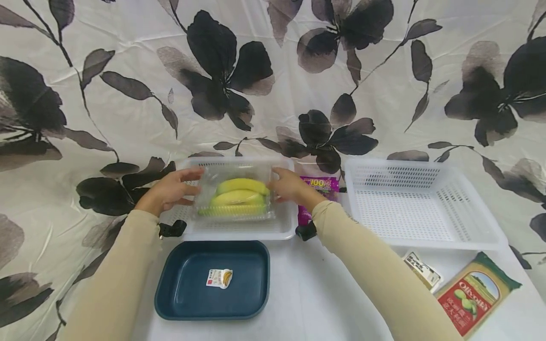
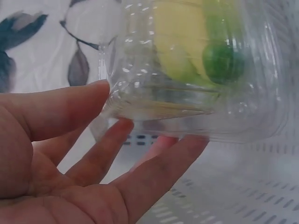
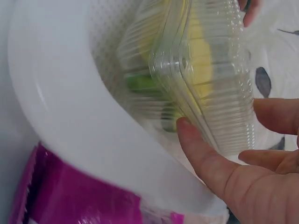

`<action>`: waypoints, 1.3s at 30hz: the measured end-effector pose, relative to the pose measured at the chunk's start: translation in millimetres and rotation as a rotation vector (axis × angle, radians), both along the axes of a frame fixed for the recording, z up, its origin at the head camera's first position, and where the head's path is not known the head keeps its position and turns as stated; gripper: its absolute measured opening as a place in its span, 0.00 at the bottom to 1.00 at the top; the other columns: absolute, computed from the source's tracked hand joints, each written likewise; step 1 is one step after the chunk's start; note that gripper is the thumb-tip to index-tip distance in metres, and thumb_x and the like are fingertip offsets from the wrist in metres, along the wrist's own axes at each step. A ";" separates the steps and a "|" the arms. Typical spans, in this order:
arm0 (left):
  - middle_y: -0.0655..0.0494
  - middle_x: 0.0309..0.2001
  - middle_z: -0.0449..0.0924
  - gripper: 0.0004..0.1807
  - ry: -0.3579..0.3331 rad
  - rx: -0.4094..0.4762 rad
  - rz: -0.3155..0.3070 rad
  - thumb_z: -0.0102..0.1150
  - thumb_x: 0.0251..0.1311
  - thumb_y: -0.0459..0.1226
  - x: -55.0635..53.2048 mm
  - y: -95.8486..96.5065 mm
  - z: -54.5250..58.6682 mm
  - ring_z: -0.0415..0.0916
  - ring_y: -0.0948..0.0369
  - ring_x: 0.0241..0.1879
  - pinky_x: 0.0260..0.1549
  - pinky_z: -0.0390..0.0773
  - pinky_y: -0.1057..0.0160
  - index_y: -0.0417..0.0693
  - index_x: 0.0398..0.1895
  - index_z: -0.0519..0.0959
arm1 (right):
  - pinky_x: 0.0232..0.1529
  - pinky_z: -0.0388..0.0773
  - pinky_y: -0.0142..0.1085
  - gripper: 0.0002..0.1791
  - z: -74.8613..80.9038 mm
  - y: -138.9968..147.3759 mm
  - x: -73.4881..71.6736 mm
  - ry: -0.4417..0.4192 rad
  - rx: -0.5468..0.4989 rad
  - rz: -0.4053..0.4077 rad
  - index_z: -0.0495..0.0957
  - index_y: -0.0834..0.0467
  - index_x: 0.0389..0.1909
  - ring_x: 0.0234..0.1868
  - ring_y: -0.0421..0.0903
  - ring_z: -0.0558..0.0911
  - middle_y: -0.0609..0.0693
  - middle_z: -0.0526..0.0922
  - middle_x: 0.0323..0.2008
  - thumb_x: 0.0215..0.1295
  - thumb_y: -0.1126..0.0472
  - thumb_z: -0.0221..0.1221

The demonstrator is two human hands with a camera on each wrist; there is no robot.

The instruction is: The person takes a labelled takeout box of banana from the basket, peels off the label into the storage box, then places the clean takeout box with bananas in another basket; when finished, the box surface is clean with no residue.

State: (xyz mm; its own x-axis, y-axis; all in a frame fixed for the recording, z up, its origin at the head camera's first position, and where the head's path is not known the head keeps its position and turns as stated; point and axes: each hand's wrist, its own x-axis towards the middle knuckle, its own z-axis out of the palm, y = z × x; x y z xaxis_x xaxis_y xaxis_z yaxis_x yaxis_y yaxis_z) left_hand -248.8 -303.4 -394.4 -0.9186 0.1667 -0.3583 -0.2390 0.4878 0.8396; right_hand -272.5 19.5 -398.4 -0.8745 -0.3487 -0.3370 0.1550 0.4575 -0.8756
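Note:
A clear plastic clamshell box [image 1: 204, 189] with yellow bananas [image 1: 239, 196] inside is at the white perforated basket [image 1: 239, 232] on the left. My left hand [image 1: 172, 192] holds its left end, fingertips along the edge and the lower rim in the left wrist view. On the opposite end, my right hand [image 1: 290, 187] grips the box, its fingertips spread around the corner and rim [image 3: 175, 70] in the right wrist view. Green banana ends [image 2: 224, 63] show through the plastic. Whether the box touches the basket floor cannot be told.
In front sits a dark blue tray [image 1: 213, 310] holding a small banana-picture packet [image 1: 219, 278]. A purple packet [image 1: 320, 184] lies between the left basket and a second white basket [image 1: 426, 241]. An Olivoila packet [image 1: 477, 293] and a smaller packet [image 1: 422, 270] lie front right.

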 end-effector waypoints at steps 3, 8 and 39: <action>0.37 0.81 0.47 0.41 -0.028 0.006 -0.002 0.55 0.70 0.27 -1.1 -4.4 -7.6 0.59 0.35 0.74 0.64 0.74 0.35 0.47 0.82 0.51 | 0.50 0.88 0.47 0.38 -5.5 -5.0 1.2 0.032 0.051 0.021 0.51 0.59 0.81 0.69 0.61 0.74 0.63 0.59 0.78 0.74 0.65 0.55; 0.36 0.81 0.47 0.41 -0.039 0.010 -0.015 0.53 0.68 0.24 -2.9 -8.6 -16.1 0.60 0.35 0.73 0.62 0.77 0.37 0.46 0.82 0.51 | 0.44 0.89 0.42 0.37 -10.9 -9.4 2.7 0.070 0.155 0.042 0.51 0.59 0.81 0.69 0.60 0.74 0.61 0.57 0.79 0.75 0.63 0.54; 0.36 0.81 0.47 0.35 0.080 -0.099 -0.012 0.47 0.74 0.28 5.2 7.3 -2.7 0.49 0.34 0.78 0.67 0.69 0.33 0.42 0.82 0.52 | 0.70 0.73 0.52 0.38 -6.4 14.5 6.3 0.377 0.219 0.033 0.54 0.61 0.79 0.71 0.60 0.74 0.63 0.66 0.75 0.74 0.56 0.57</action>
